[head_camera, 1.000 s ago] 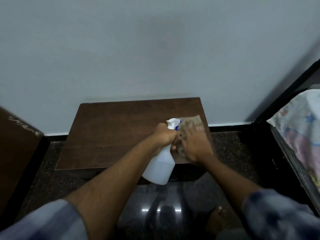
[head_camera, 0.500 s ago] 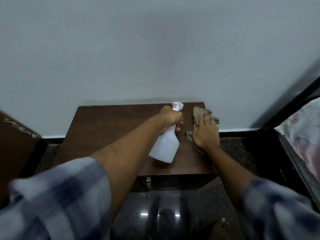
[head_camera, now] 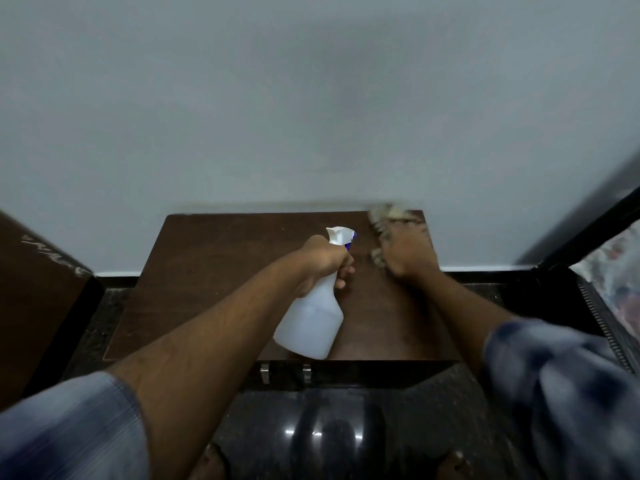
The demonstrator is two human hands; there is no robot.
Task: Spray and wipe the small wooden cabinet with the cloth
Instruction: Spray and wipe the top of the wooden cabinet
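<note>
Your right hand (head_camera: 408,251) lies flat with fingers spread, pressing the cloth (head_camera: 389,220) onto the far right corner of the small wooden cabinet (head_camera: 221,271), so the unwiped top stretches away to that hand's left and back toward you; the cabinet's long axis runs left to right. Your left hand (head_camera: 323,263) is clenched around the neck of the white spray bottle (head_camera: 311,323), just left of the cloth hand. The bottle tilts, base toward you, nozzle pointing away toward the wall.
</note>
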